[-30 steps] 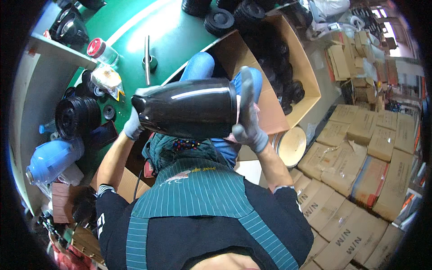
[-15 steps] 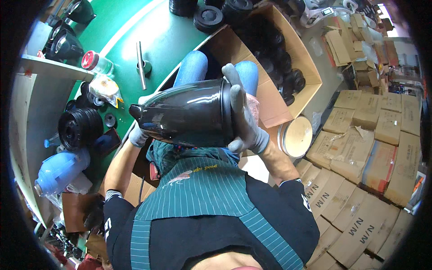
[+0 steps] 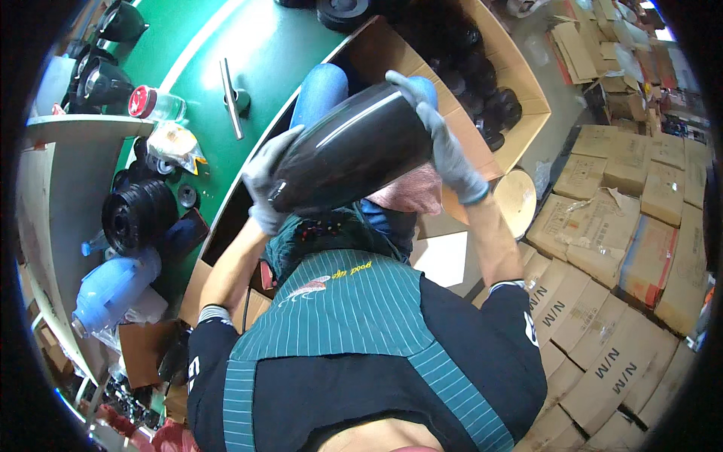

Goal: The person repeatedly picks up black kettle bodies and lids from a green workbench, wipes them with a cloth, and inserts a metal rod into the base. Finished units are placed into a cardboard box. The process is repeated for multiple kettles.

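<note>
A glossy black tapered housing [image 3: 358,151] lies tilted across my lap in the air, its narrower end down to the left and its wide end up to the right. My left hand [image 3: 269,181], in a grey glove, is closed on the narrow end. Gloved too, my right hand [image 3: 444,143] grips the wide end, fingers along the rim. Beneath the housing a pink cloth [image 3: 410,190] rests on my thigh. The far side of the housing is hidden.
An open cardboard box [image 3: 520,68] of black round parts stands ahead on the right. The green table [image 3: 203,75] carries a metal tube [image 3: 231,98] and a red-lidded jar [image 3: 157,104]. Several stacked cartons [image 3: 602,309] fill the right; a blue bottle [image 3: 113,290] is left.
The housing has rolled and tilted, its wide end going up and right; the spout and rim seen before are turned out of sight. My left hand has come into fuller view on the narrow end.
</note>
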The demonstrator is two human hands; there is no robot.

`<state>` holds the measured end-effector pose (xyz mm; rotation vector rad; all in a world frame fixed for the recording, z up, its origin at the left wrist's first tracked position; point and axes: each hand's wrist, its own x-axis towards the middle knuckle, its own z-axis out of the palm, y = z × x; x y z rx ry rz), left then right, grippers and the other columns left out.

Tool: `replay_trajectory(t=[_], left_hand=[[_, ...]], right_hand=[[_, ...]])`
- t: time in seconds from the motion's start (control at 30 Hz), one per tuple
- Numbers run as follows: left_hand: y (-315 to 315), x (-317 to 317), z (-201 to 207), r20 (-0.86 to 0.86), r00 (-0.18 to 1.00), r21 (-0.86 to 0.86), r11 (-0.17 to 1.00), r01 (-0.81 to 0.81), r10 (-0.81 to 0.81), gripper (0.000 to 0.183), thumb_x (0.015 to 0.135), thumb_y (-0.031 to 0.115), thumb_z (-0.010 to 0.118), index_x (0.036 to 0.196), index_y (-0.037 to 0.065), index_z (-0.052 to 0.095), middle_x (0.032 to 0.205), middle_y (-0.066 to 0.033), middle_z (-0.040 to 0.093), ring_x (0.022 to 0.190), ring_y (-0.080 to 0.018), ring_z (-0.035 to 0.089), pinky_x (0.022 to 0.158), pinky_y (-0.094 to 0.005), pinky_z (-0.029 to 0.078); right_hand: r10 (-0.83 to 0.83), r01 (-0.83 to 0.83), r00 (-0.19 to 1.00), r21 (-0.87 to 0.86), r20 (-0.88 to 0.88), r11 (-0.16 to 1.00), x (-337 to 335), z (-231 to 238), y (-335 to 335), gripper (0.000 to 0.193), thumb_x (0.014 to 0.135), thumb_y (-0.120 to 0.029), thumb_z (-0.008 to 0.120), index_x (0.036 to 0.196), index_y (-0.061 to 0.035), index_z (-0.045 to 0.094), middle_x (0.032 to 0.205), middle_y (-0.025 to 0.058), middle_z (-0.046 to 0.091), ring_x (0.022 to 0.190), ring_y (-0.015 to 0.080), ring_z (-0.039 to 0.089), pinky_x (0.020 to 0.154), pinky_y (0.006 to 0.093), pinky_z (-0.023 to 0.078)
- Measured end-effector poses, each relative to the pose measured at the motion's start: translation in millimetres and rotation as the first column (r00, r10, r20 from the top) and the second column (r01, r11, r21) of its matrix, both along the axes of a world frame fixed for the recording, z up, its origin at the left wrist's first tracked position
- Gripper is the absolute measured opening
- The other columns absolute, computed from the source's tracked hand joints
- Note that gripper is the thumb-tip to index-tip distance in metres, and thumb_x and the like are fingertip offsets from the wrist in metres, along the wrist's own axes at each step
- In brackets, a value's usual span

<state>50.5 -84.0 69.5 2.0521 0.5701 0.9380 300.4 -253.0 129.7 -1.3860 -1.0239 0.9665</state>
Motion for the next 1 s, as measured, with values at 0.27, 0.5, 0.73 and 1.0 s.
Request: replay_trajectory(t=[0.27, 0.5, 0.73, 1.0], left_hand=[[34.4, -24.0, -54.7, -0.535, 0.790, 0.380, 0.751, 0.541, -0.299, 0.084, 0.078, 0.017, 0.085, 0.154, 0.006, 0.051, 0.147, -0.0170, 0.061, 0.137, -0.0403, 0.058, 0.120, -0.0534, 0.043], [159.5, -4.0, -118.1, -0.677, 0.613, 0.272, 0.912, -0.306, 0.408, 0.067, 0.097, 0.034, 0.075, 0.155, 0.012, 0.051, 0.126, -0.0253, 0.066, 0.119, -0.0462, 0.063, 0.105, -0.0528, 0.050], [136.1, 46.6, -1.4, -0.271, 0.906, -0.427, 0.884, 0.189, -0.324, 0.065, 0.099, 0.025, 0.082, 0.153, -0.003, 0.057, 0.136, -0.0150, 0.073, 0.123, -0.0182, 0.067, 0.109, -0.0369, 0.054], [58.4, 88.9, 77.2, -0.524, 0.662, -0.194, 0.831, 0.521, -0.537, 0.064, 0.088, 0.019, 0.086, 0.147, 0.007, 0.065, 0.128, -0.0199, 0.075, 0.120, -0.0305, 0.072, 0.104, -0.0430, 0.057]], right_hand=[[0.251, -0.247, 0.866, -0.068, 0.433, 0.967, 43.9, -22.7, 47.1, 0.081, 0.075, -0.026, 0.088, 0.148, -0.0026, 0.061, 0.147, 0.0177, 0.063, 0.138, 0.0315, 0.060, 0.120, 0.0414, 0.046], [0.300, -0.344, 0.828, 0.006, 0.474, 0.939, 11.9, -63.9, 53.6, 0.103, 0.074, -0.030, 0.094, 0.161, -0.0041, 0.045, 0.153, 0.0199, 0.057, 0.144, 0.0343, 0.054, 0.123, 0.0447, 0.042], [-0.116, 0.185, 0.869, 0.098, -0.482, 0.978, 8.3, -81.5, 49.0, 0.110, 0.099, -0.075, 0.058, 0.171, -0.0001, 0.020, 0.162, 0.0249, 0.048, 0.150, 0.0339, 0.049, 0.125, 0.0470, 0.039], [0.043, 0.276, 0.445, 0.183, -0.895, 0.944, 21.5, -87.1, 67.9, 0.047, 0.115, -0.034, 0.054, 0.139, 0.0057, 0.058, 0.068, -0.0009, 0.055, 0.082, 0.0189, 0.070, 0.112, 0.0550, 0.054]])
